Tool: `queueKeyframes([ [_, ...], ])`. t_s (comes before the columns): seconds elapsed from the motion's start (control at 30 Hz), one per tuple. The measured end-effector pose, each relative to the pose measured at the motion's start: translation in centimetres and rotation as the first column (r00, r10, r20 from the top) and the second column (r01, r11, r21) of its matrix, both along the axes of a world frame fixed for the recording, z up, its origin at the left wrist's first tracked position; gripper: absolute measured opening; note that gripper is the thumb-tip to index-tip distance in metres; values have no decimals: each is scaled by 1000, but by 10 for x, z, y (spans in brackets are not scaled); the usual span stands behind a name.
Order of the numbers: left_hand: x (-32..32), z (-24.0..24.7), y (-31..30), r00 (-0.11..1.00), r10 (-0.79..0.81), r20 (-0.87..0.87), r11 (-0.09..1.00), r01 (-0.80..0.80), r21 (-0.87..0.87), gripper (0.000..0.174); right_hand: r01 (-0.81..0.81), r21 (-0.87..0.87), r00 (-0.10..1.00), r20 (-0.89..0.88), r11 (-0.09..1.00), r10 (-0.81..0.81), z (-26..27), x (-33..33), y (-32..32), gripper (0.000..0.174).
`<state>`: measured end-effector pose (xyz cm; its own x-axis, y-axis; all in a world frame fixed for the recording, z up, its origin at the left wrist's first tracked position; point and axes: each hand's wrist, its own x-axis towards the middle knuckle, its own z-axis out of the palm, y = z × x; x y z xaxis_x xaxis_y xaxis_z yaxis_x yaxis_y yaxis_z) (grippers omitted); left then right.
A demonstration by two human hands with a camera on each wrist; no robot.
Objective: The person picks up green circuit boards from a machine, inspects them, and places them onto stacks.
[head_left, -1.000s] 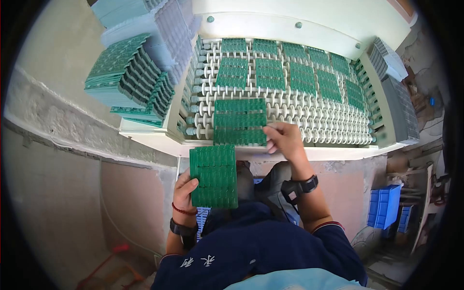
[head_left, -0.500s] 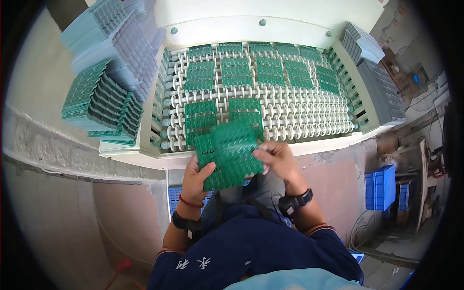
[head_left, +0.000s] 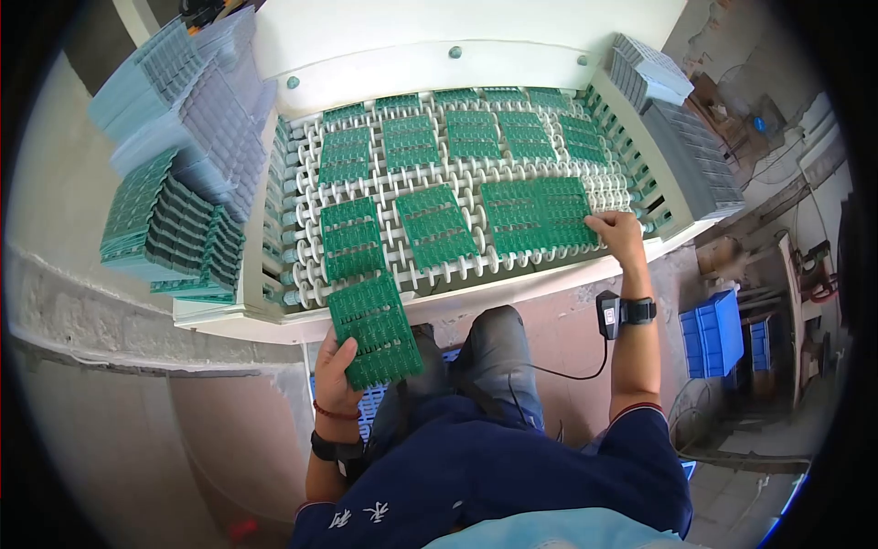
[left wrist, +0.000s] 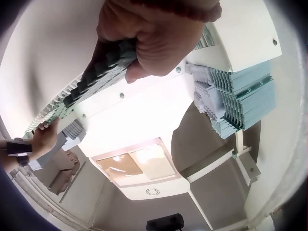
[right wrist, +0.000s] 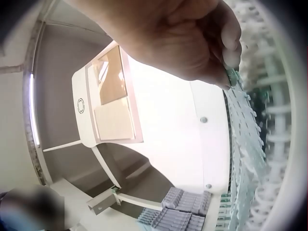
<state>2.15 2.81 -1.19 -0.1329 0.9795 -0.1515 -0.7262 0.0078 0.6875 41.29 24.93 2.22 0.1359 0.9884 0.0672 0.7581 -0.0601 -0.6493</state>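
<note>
My left hand (head_left: 337, 368) grips a stack of green circuit boards (head_left: 375, 331) at its left edge, thumb on top, in front of the machine's near edge. Over at the right, my right hand (head_left: 618, 236) pinches the right edge of a green circuit board (head_left: 565, 212) at the white conveyor rollers (head_left: 389, 206). Another board (head_left: 512, 218) lies right against its left side. Further left in the same front row are a slightly turned board (head_left: 439, 227) and one more board (head_left: 351, 240), whose near end the held stack partly overlaps in the head view.
Two further rows of boards (head_left: 410, 144) lie deeper on the rollers. Stacked green boards (head_left: 151, 220) and grey-blue ridged racks (head_left: 197, 137) stand at left. Dark grey racks (head_left: 695, 156) line the right side. A blue crate (head_left: 712, 335) sits low at right.
My right hand took a board off the left hand's stack and carried it right to the rollers. The front row has grown from two boards to several. The head view has shifted right.
</note>
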Motion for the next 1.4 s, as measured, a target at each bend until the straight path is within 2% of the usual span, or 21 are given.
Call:
queueKeyframes([
  [0.07, -2, 1, -2, 999, 22, 25, 1000, -22, 10, 45, -22, 79, 1000, -4, 997, 22, -9, 38, 12, 28],
  [0.13, -4, 1, -4, 999, -11, 38, 999, 9, 44, 49, 47, 147, 999, 20, 988, -50, -7, 64, 19, 28],
  [0.23, -2, 6, -2, 998, -53, 24, 996, 52, 72, 54, 70, 104, 995, 60, 992, -77, -7, 100, 30, 27],
  [0.4, 3, 10, -3, 995, -91, 43, 993, 87, 84, 59, 95, 232, 995, 5, 968, -99, 0, 91, 17, 20],
  [0.47, 2, 5, -4, 997, -75, 20, 995, 74, 61, 59, 22, 349, 997, 62, 937, -47, 0, 65, 6, 20],
  [0.53, 5, 9, -3, 996, -84, 18, 995, 83, 57, 59, -190, 452, 974, 200, 872, 108, -2, 25, -9, 22],
  [0.6, 6, 11, -2, 995, -95, 14, 994, 94, 58, 59, -351, 457, 925, 304, 818, 227, -5, -10, -21, 26],
  [0.63, 7, 10, -2, 997, -82, 10, 996, 82, 47, 58, -344, 459, 928, 300, 819, 222, -9, -21, -21, 26],
  [0.7, 6, 10, -4, 998, -70, 1, 997, 69, 40, 58, -431, 436, 857, 471, 790, 208, -18, -34, -18, 30],
  [0.73, 5, 10, -5, 998, -58, -1, 998, 58, 39, 56, -430, 440, 859, 468, 788, 207, -17, -35, -16, 30],
  [0.8, 2, 9, -9, 999, -39, -4, 998, 39, 42, 55, -373, 356, 907, 334, 857, 256, -13, -40, -10, 33],
  [0.93, 4, 10, -11, 999, -34, -11, 997, 35, 74, 49, -410, 415, 897, 346, 812, 277, 8, -60, -27, 31],
  [1.0, 5, 7, -11, 999, -45, -9, 996, 46, 78, 49, -391, 406, 918, 110, 826, 381, 14, -78, -44, 27],
  [1.03, 5, 1, -9, 999, -43, -18, 997, 44, 70, 47, -440, 394, 886, 48, 807, 461, 12, -87, -53, 25],
  [1.07, 5, -2, -7, 999, -40, -28, 997, 42, 66, 46, -450, 272, 850, -161, 850, 502, 6, -97, -64, 26],
  [1.1, 7, -1, -4, 999, -34, -27, 997, 36, 66, 46, -479, 147, 786, -366, 865, 498, -3, -109, -76, 26],
  [1.13, 9, 0, -2, 999, -43, -29, 997, 45, 65, 44, -536, 113, 709, -478, 837, 518, -11, -121, -88, 26],
  [1.2, 11, 2, 1, 999, -34, -35, 998, 36, 60, 43, -628, -55, 532, -758, 777, 377, -23, -143, -107, 22],
  [1.27, 10, 3, 0, 997, -61, -53, 997, 63, 49, 41, -708, -180, 464, -848, 683, 257, -19, -157, -119, 18],
  [1.3, 9, 3, 0, 998, -54, -42, 997, 56, 51, 40, -719, -176, 453, -852, 672, 263, -19, -163, -122, 18],
  [1.4, 7, 0, -3, 998, -45, -39, 998, 46, 35, 40, -715, -214, 517, -803, 666, 297, -21, -177, -127, 17],
])
